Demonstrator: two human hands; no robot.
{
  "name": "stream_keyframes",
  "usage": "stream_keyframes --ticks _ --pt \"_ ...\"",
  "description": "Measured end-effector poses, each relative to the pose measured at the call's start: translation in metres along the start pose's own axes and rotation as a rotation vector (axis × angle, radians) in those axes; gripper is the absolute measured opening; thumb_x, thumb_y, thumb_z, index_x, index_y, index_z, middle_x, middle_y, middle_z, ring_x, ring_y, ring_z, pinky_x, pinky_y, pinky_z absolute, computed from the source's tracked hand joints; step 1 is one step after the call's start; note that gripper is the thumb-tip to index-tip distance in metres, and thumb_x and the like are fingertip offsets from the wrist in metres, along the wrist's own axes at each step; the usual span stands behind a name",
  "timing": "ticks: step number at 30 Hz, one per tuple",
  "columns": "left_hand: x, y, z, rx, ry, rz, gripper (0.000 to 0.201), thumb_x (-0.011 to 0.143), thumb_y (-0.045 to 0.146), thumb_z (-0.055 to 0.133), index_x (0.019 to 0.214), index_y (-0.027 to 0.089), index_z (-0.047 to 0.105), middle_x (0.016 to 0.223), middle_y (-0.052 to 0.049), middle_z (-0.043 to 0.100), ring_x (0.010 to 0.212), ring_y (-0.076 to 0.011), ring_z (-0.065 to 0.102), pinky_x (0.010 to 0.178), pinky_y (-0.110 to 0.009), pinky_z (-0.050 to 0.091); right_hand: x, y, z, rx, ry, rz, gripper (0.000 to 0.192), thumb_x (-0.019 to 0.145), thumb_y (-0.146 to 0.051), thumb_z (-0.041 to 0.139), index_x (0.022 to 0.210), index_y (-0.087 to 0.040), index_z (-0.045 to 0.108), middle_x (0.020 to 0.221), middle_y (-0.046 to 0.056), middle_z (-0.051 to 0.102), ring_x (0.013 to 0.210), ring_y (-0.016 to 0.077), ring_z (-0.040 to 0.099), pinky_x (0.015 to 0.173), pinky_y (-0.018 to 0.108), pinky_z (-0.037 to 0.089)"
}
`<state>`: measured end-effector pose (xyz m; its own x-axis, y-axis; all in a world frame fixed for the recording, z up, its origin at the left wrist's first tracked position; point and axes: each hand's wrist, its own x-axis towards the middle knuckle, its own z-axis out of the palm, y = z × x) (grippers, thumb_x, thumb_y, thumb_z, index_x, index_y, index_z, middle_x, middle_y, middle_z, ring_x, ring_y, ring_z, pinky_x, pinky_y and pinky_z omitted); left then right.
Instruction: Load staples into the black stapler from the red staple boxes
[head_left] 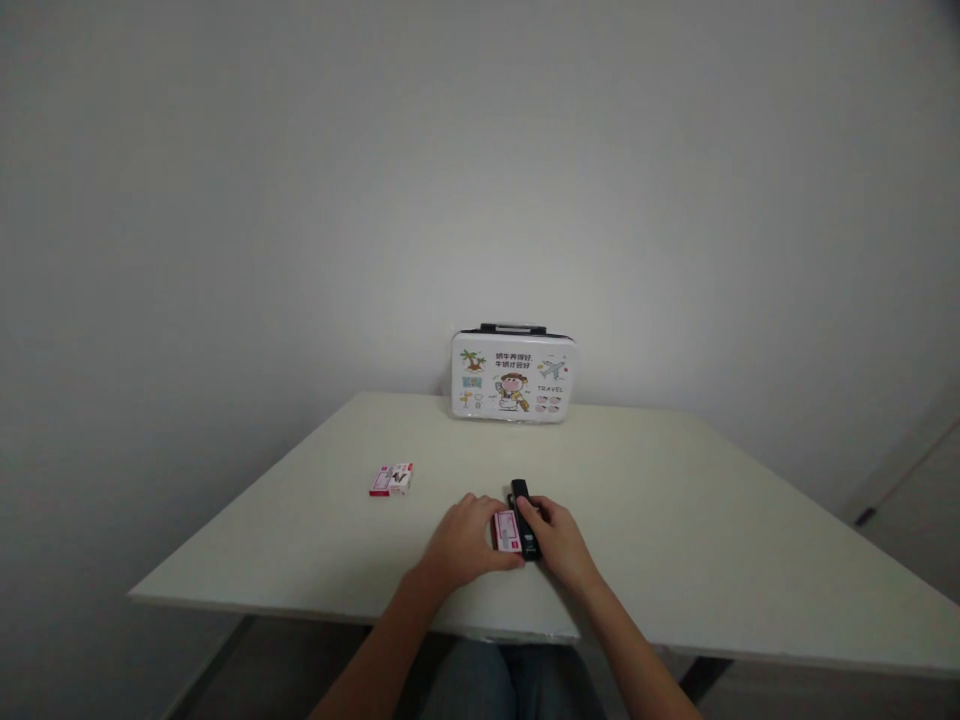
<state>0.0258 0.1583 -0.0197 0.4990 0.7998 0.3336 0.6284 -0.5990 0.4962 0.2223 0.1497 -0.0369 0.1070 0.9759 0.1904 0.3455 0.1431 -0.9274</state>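
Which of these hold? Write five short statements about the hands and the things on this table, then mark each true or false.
1. The left hand touches a small pink box. True.
2. The right hand rests on a black stapler. True.
3. The white case lies flat at the near table edge. False: it stands upright at the far edge by the wall.
4. A second pink box lies apart, left of the hands. True.
5. The table is dark wood. False: it is pale.
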Motion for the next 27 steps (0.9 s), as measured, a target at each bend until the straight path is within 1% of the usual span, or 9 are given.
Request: stream_keyframes --ticks 4,6,8,10,13,16,20,24,27 --pt "0.001 -0.01 -0.005 0.008 0.033 0.024 0.075 0.062 0.067 0.082 0.123 0.028 0.063 0.117 -0.004 0.066 0.109 -0.0273 0.056 0.095 -0.037 0.045 0.0 0.002 0.0 -0.014 -0.014 -0.02 0.064 0.086 -0.072 0.054 0.102 -0.013 0.073 0.078 0.008 0.072 0.068 0.022 0.063 0.063 0.029 0.047" --pt "0.001 -0.027 -0.028 0.064 0.132 -0.066 0.059 0.078 0.065 0.069 0.125 0.029 0.062 0.124 -0.004 0.064 0.115 -0.0255 0.054 0.103 -0.037 0.042 -0.001 0.0 0.0 -0.004 -0.027 -0.012 0.064 0.086 -0.071 0.053 0.103 -0.013 0.073 0.078 0.008 0.072 0.068 0.0216 0.062 0.062 0.029 0.047" --pt "0.0 -0.052 -0.058 0.151 0.272 -0.259 0.04 0.098 0.052 0.043 0.123 0.028 0.063 0.128 -0.004 0.062 0.119 -0.0238 0.052 0.107 -0.038 0.038 -0.003 -0.003 -0.001 0.01 -0.03 0.011 0.064 0.086 -0.071 0.054 0.102 -0.012 0.073 0.077 0.007 0.071 0.067 0.0214 0.062 0.061 0.028 0.046" --pt "-0.005 -0.08 -0.089 0.203 0.33 -0.386 0.045 0.1 0.037 0.032 0.136 0.023 0.054 0.139 -0.009 0.056 0.127 -0.0277 0.047 0.11 -0.045 0.034 -0.004 -0.007 -0.001 0.023 -0.019 0.04 0.064 0.084 -0.071 0.057 0.101 -0.012 0.073 0.075 0.007 0.07 0.068 0.0218 0.062 0.06 0.028 0.046" --pt "-0.019 -0.116 -0.121 0.238 0.246 -0.488 0.049 0.088 0.028 0.046 0.136 0.025 0.055 0.14 -0.007 0.057 0.13 -0.0293 0.046 0.11 -0.045 0.035 -0.005 -0.009 -0.001 0.035 -0.008 0.064 0.063 0.082 -0.071 0.06 0.1 -0.012 0.074 0.074 0.007 0.07 0.068 0.0225 0.062 0.059 0.028 0.046" --pt "-0.037 -0.133 -0.133 0.232 0.087 -0.482 0.056 0.073 0.029 0.064 0.129 0.028 0.061 0.136 -0.003 0.061 0.125 -0.0266 0.052 0.106 -0.036 0.039 -0.004 -0.006 -0.001 0.031 -0.021 0.046 0.063 0.084 -0.07 0.058 0.101 -0.012 0.073 0.074 0.007 0.07 0.068 0.0225 0.062 0.059 0.028 0.046" --pt "-0.063 -0.124 -0.13 0.219 -0.018 -0.446 0.062 0.069 0.038 0.071 0.129 0.025 0.06 0.13 -0.006 0.062 0.119 -0.0265 0.056 0.101 -0.033 0.043 -0.003 -0.001 -0.001 0.008 -0.05 -0.008 0.061 0.089 -0.069 0.052 0.103 -0.013 0.071 0.077 0.006 0.07 0.07 0.0218 0.063 0.063 0.028 0.046" --pt "-0.081 -0.079 -0.102 0.106 -0.079 -0.266 0.056 0.075 0.045 0.073 0.126 0.028 0.061 0.126 -0.005 0.062 0.121 -0.0266 0.053 0.104 -0.034 0.041 -0.005 -0.001 0.0 -0.033 -0.03 -0.023 0.063 0.089 -0.071 0.05 0.102 -0.013 0.071 0.078 0.006 0.07 0.07 0.0217 0.063 0.065 0.028 0.047" --pt "-0.077 -0.041 -0.07 -0.019 -0.067 -0.133 0.057 0.071 0.045 0.079 0.122 0.028 0.062 0.122 -0.005 0.061 0.116 -0.0263 0.054 0.101 -0.035 0.043 -0.007 -0.003 0.002 -0.056 -0.008 -0.038 0.063 0.091 -0.07 0.048 0.102 -0.013 0.072 0.079 0.006 0.071 0.071 0.0217 0.063 0.066 0.028 0.046"
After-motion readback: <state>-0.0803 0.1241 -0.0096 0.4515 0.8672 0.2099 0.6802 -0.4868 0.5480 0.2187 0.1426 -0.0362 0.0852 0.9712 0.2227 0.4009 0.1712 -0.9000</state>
